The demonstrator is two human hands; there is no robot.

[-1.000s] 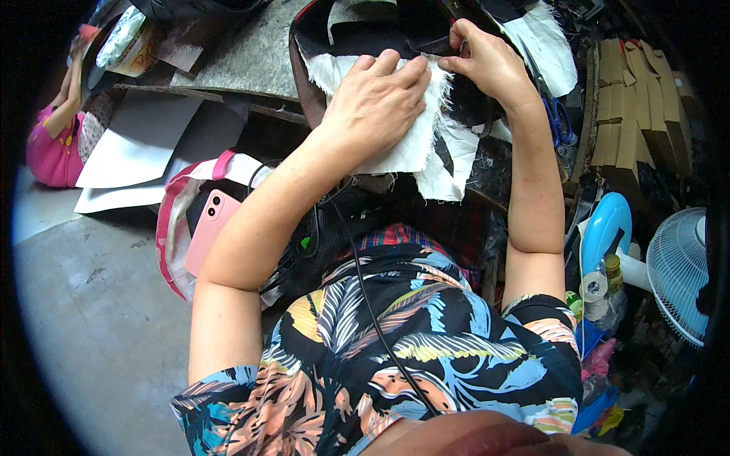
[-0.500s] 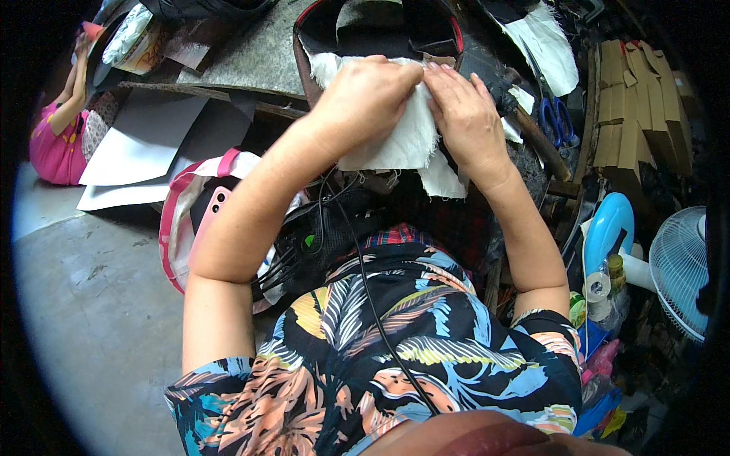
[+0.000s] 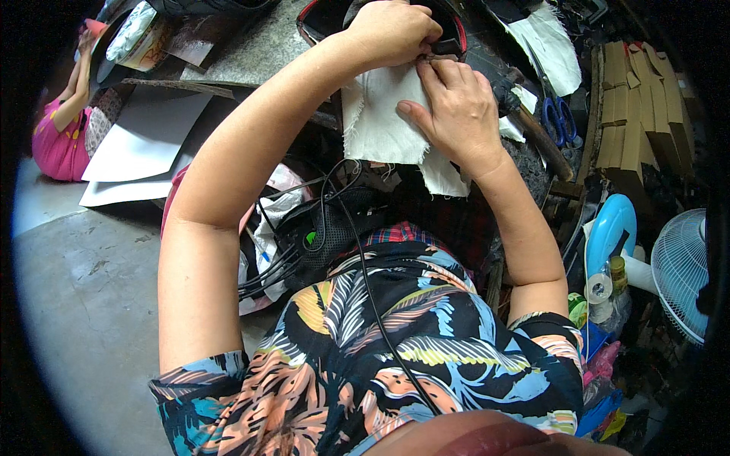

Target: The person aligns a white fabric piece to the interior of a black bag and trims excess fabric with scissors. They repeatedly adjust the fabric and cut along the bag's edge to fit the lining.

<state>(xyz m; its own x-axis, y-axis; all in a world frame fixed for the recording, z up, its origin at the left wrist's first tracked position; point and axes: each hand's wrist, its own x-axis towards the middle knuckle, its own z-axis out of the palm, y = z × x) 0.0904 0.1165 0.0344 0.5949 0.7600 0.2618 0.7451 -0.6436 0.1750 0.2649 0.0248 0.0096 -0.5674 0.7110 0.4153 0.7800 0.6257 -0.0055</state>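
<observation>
A dark, hollow piece with red edging (image 3: 319, 19), whose kind I cannot make out, lies at the top of the view. White cloth with frayed edges (image 3: 380, 114) hangs from its near edge. My left hand (image 3: 397, 32) is closed over that edge, knuckles up; what its fingers grip is hidden. My right hand (image 3: 465, 110) lies against the cloth's right side, thumb apart and fingers stretched toward the edge beside the left fingertips. A second white strip (image 3: 443, 173) hangs below the right hand.
Blue-handled scissors (image 3: 559, 121) and a wooden-handled tool (image 3: 544, 140) lie to the right, near folded cardboard (image 3: 635, 114) and a fan (image 3: 679, 273). White sheets (image 3: 141, 144) and a bucket (image 3: 138, 38) are left. A person in pink (image 3: 59, 144) is at far left. A black cable (image 3: 365, 281) crosses my front.
My left hand has moved up and slightly right, off the cloth's front to the piece's edge. More cloth shows. My right thumb has spread away from its fingers.
</observation>
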